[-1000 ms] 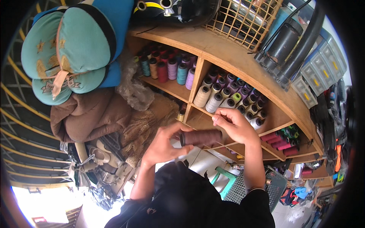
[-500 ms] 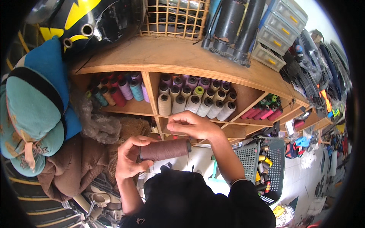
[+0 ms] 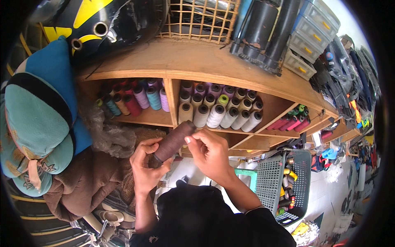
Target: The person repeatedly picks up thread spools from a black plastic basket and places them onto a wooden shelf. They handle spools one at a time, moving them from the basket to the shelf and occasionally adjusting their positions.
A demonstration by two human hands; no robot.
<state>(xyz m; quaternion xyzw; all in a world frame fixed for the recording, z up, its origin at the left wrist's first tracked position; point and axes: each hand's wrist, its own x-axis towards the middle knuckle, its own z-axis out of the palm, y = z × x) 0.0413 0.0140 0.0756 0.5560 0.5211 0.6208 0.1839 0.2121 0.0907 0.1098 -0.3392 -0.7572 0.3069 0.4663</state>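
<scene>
A brown thread spool (image 3: 174, 142) is held tilted in front of me, its upper end pointing up and to the right. My left hand (image 3: 147, 165) grips its lower end between thumb and fingers. Close by the upper end, my right hand (image 3: 210, 155) has thumb and fingers drawn together in a pinch; whatever they hold, perhaps loose thread, is too fine to make out. Just beyond the spool, rows of white and cream thread spools (image 3: 216, 116) stand in a compartment of the wooden shelf (image 3: 135, 62).
Left of me are a teal cap (image 3: 39, 115), a brown cloth (image 3: 82, 181) and crumpled clear plastic (image 3: 108, 133). A dark green basket (image 3: 302, 181) of spools sits on the floor at right, beside a green stool (image 3: 252, 176). Small drawers (image 3: 316, 37) stand on the shelf top.
The spool has swung from nearly level to tilted, its right end now raised. My right hand has come down beside that end. The view has shifted slightly.
</scene>
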